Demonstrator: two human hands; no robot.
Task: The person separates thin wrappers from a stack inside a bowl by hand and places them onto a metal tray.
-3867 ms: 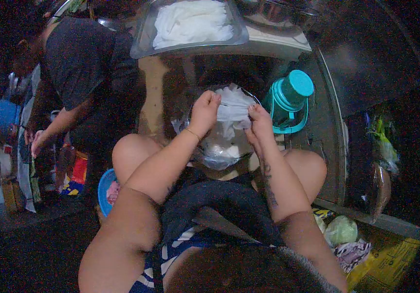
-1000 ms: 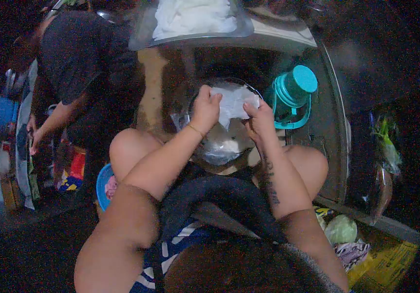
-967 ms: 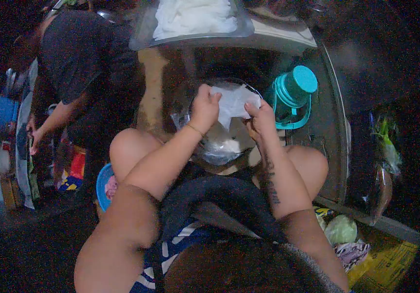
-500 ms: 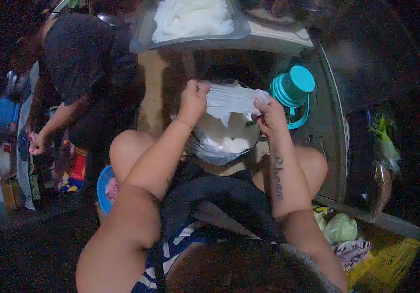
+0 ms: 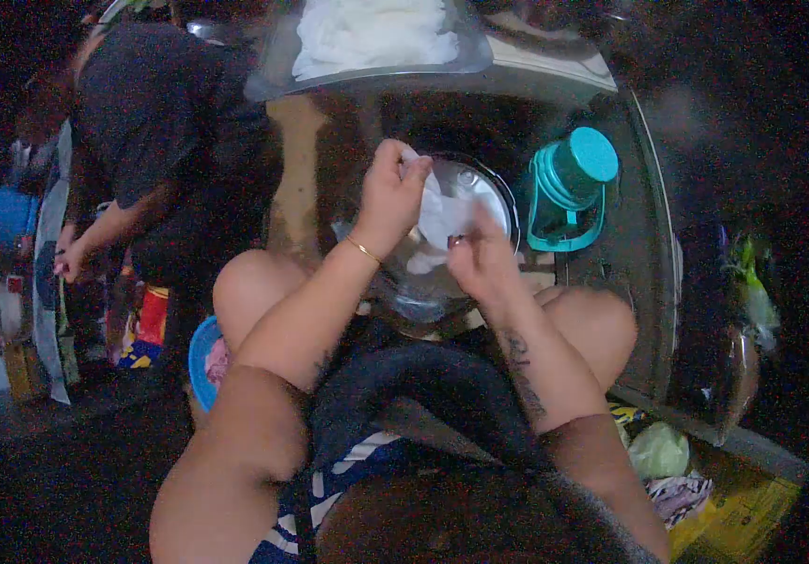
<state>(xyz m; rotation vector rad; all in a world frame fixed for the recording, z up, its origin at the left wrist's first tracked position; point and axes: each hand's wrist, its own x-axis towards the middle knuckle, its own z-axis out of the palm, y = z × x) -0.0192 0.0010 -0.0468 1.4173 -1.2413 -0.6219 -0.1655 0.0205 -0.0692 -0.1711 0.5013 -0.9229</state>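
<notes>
A thin, soft white sheet (image 5: pixel 442 211) hangs creased between my hands over a round metal basin (image 5: pixel 484 188). Its material I cannot tell. My left hand (image 5: pixel 393 193) is closed on the sheet's upper left end. At the lower right end my right hand (image 5: pixel 482 258) pinches it, its fingers partly smeared by motion. More white material shows in the basin beneath, and clear plastic (image 5: pixel 423 305) lies at the near rim between my knees.
A tray (image 5: pixel 278 86) with a pile of white sheets (image 5: pixel 376 38) stands ahead. Right of the basin is a turquoise bucket (image 5: pixel 569 179). A blue tub (image 5: pixel 202 362) sits by my left knee, a cabbage (image 5: pixel 658 451) at lower right. Another person (image 5: pixel 151 122) works at left.
My hands have come closer together, the right moving left and down. The sheet, stretched wide before, now hangs bunched and slanted. More of the basin's far rim shows.
</notes>
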